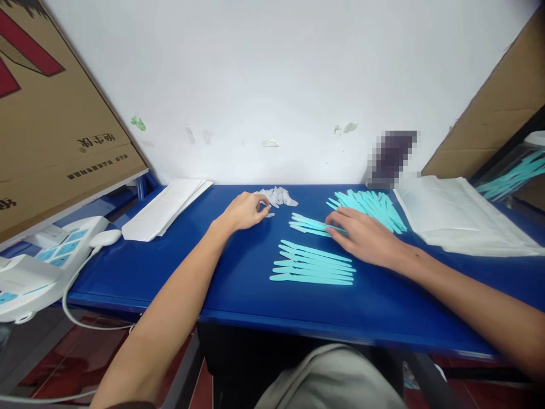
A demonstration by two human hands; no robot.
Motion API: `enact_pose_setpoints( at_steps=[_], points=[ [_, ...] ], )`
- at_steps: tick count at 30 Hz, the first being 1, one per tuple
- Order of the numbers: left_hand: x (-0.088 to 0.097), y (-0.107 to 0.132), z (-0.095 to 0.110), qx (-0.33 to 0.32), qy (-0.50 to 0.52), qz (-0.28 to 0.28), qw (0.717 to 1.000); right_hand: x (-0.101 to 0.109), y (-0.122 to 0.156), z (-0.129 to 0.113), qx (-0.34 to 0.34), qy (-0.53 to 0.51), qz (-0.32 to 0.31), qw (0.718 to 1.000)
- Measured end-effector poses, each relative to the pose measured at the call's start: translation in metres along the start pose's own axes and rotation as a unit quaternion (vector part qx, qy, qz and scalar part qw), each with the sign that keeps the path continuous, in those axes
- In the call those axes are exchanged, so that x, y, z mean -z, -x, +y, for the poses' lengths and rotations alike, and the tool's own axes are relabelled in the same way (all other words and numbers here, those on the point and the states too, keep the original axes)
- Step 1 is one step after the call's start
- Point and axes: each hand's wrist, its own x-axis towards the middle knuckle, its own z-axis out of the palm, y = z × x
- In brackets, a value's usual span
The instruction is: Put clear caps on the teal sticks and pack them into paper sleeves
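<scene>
My left hand (246, 211) rests on the blue table (179, 272), fingers pinched on a small clear cap beside a little heap of clear caps (279, 196). My right hand (361, 236) lies on a few turquoise plastic sticks (307, 225), fingers closed over their right ends. In front of it several turquoise sticks (313, 264) lie in a neat row. A loose pile of the same sticks (370, 207) sits behind the right hand.
A stack of white sheets (164, 207) lies at the left rear, clear plastic bags (455, 216) at the right. Cardboard boxes (51, 113) lean on both sides. A white sealing device (38, 267) with a cable stands at the left edge. A clear bin (517, 170) holds more sticks.
</scene>
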Motion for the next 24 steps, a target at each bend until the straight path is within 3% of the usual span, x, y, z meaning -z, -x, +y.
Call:
enact_pose_setpoints(
  at_steps=[3,7,10,15,20,24],
  points=[
    [0.001,0.0,-0.002,-0.044,-0.053,-0.035,0.997,0.005,0.001,-0.003,0.008,-0.024,-0.023,0.999],
    [-0.002,-0.001,-0.004,-0.055,-0.066,-0.063,0.994,0.01,0.002,-0.009,0.069,-0.1,-0.108,0.987],
    [-0.006,-0.001,-0.001,-0.061,-0.058,-0.064,0.994,0.013,0.001,-0.012,0.089,-0.124,-0.132,0.979],
    [-0.008,0.0,0.014,-0.089,-0.046,-0.059,0.993,0.02,0.001,-0.018,0.038,-0.075,-0.127,0.988],
    [-0.007,0.002,0.023,-0.113,0.018,-0.037,0.993,0.026,0.001,-0.019,-0.001,-0.093,-0.177,0.98],
    [-0.007,0.001,0.026,-0.102,0.119,-0.055,0.986,0.025,0.001,-0.015,-0.017,-0.115,-0.133,0.984]
  ],
)
